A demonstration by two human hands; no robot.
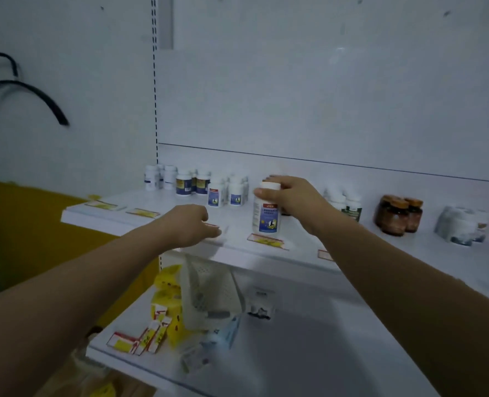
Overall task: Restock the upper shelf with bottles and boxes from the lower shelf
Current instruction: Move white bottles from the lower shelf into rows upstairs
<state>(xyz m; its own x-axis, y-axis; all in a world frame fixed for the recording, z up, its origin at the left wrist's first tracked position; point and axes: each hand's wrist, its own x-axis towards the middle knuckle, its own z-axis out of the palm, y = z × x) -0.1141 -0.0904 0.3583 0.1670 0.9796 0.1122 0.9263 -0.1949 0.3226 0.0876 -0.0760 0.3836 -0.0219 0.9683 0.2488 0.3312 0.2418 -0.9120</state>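
My right hand [293, 200] grips a tall white bottle [266, 216] with a blue label by its cap; the bottle stands upright near the front of the upper shelf [151, 202]. My left hand [191, 224] hovers at the shelf's front edge with fingers loosely curled, holding nothing. Behind stand rows of small white bottles [217, 191]. On the lower shelf [294, 353] lie yellow and white boxes [151, 336] and a white perforated basket [208, 293].
Dark amber jars [398, 214] and wrapped bottles [461, 224] stand on the upper shelf to the right. Price tags [267, 241] line its front edge. A black cable [37, 96] hangs on the white wall at left, above a yellow panel [22, 224].
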